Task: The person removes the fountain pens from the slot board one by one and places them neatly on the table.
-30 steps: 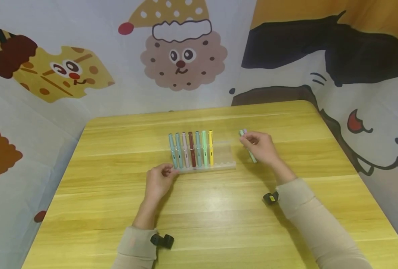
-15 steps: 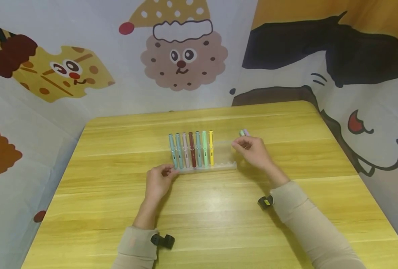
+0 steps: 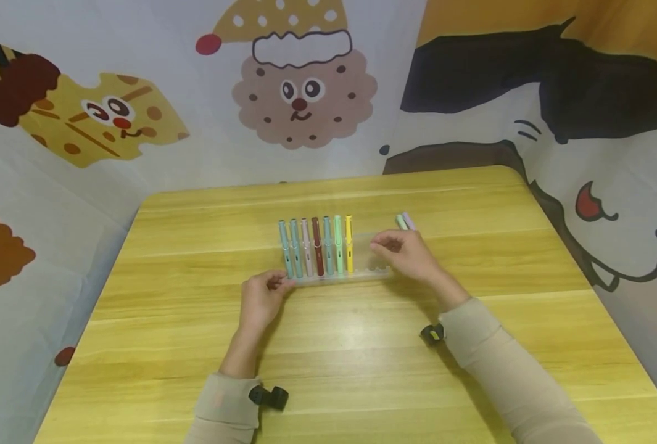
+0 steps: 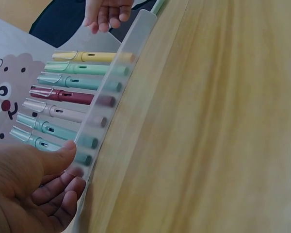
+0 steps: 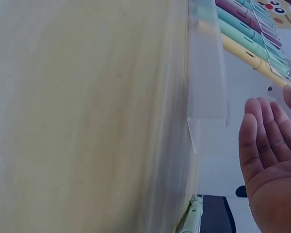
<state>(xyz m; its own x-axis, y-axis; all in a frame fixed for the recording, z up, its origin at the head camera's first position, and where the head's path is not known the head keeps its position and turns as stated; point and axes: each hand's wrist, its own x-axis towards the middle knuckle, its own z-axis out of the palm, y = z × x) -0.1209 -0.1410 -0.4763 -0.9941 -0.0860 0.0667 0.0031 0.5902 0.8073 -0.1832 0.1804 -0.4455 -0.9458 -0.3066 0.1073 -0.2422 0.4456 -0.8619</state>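
A clear pen rack (image 3: pixel 334 279) stands on the table with several capped pens upright in its left part. They run from teal pens at the left through mauve, a dark red pen (image 3: pixel 318 246), teal and a light green pen (image 3: pixel 338 243) to a yellow pen (image 3: pixel 349 243). My left hand (image 3: pixel 261 299) pinches the rack's left end, the thumb lying on its front lip in the left wrist view. Over the rack's right part hovers my right hand (image 3: pixel 408 253), its fingers loosely bent and nothing between them, as the right wrist view (image 5: pixel 274 160) also shows.
A pale green pen (image 3: pixel 401 222) and a lilac pen (image 3: pixel 409 220) lie side by side on the table, partly hidden behind the right hand. The wooden table (image 3: pixel 328 370) meets a cartoon-printed cloth (image 3: pixel 167 61) at its far edge.
My right hand has moved left from the loose pens at the right to the rack's right part, uncovering the pens' ends. The left hand has stayed at the rack's left end.
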